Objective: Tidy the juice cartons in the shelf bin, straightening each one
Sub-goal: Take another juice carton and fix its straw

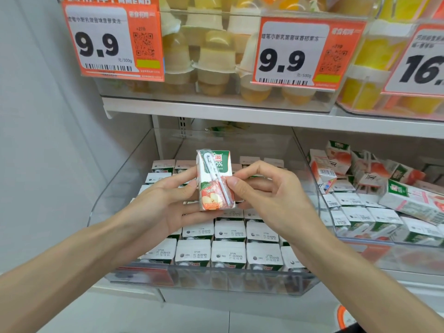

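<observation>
Rows of upright juice cartons [228,254] filled the clear plastic shelf bin [216,276] on the lower shelf in front of you. Their white tops faced up, each printed with a date code. Above those rows, roughly over the middle of the bin, you held one small juice carton [215,181] upright and clear of the others. Its front was green and white at the top and orange-red lower down, with an apple picture. A white straw in a clear wrapper [216,174] ran slantwise down that face.

To the right, a second clear bin [408,258] held loose cartons of the same kind [374,179], several tilted or on their sides over a standing layer. The white shelf board [216,114] crossed above, carrying clear tubs of yellow and orange jelly cups [211,61]. Orange-and-white price tags [113,42] reading 9.9 hung in front of them. Your forearms covered part of the front rows.

Your left hand [165,200] cupped the carton from the left, thumb against its left edge and fingers behind and beneath. Your right hand [271,198] pinched the right edge between thumb and curled fingers.
</observation>
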Demonstrator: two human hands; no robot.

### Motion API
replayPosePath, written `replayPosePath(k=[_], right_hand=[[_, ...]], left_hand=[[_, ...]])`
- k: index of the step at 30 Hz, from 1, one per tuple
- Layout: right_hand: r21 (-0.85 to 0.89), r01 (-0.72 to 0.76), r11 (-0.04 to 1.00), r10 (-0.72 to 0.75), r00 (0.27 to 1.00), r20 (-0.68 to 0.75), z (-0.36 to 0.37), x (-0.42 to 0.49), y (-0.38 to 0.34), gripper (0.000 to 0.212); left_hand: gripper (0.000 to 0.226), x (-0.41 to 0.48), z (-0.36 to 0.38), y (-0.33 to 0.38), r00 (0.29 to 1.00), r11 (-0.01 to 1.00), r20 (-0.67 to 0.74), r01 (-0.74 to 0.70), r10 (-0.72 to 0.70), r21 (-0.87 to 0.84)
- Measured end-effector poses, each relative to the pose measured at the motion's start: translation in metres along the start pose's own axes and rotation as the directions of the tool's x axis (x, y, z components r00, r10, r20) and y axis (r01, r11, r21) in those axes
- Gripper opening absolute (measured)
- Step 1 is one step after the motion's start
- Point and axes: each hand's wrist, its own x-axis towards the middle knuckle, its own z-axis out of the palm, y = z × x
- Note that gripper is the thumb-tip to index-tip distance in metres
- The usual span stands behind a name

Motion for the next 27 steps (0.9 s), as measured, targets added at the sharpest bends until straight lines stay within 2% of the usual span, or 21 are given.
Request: replayPosePath(k=[7,10,13,17,19,21,24,27], right_hand=[[0.017,0.019,1.0,-0.018,0.999,-0.041,-0.001,0.004,0.003,0.009],[0.038,-0.026,0.999,0.027,0.999,-0.028,-0.002,0.005,0.004,0.008],[0.06,-0.092,0.994,0.093,0.996,0.001,-0.005,0.006,0.006,0.01],[0.027,-0.143,0.989,0.139,0.984,0.112,-0.003,0.004,0.003,0.023],[0.017,-0.146,0.989,0.14,0.971,0.192,0.002,0.001,0.0,0.031],[-0.001,-0.127,0.992,0.124,0.969,0.213,0.006,0.0,0.0,0.034],[-0.024,-0.1,0.995,0.102,0.971,0.217,0.008,0.0,0.001,0.035],[0.0,-0.105,0.995,0.103,0.975,0.199,0.007,0.001,0.002,0.034]], left_hand=[[0.051,0.004,-0.001,0.001,0.999,1.0,0.032,-0.009,0.009,-0.011],[0.054,0.005,-0.003,0.003,1.0,1.0,0.03,-0.001,0.001,-0.005],[0.045,0.004,-0.001,0.004,1.0,1.0,0.011,-0.002,0.002,0.018],[0.042,0.001,0.001,0.004,0.999,0.995,-0.043,-0.01,0.014,0.097],[0.039,0.0,0.0,0.004,0.998,0.986,-0.067,0.003,0.008,0.167],[0.037,-0.001,0.0,0.002,0.996,0.979,-0.092,0.022,-0.004,0.201],[0.04,-0.001,0.0,0.0,0.988,0.988,-0.154,0.038,-0.014,0.151],[0.042,-0.002,0.001,0.0,0.99,0.995,-0.14,0.04,-0.027,0.093]])
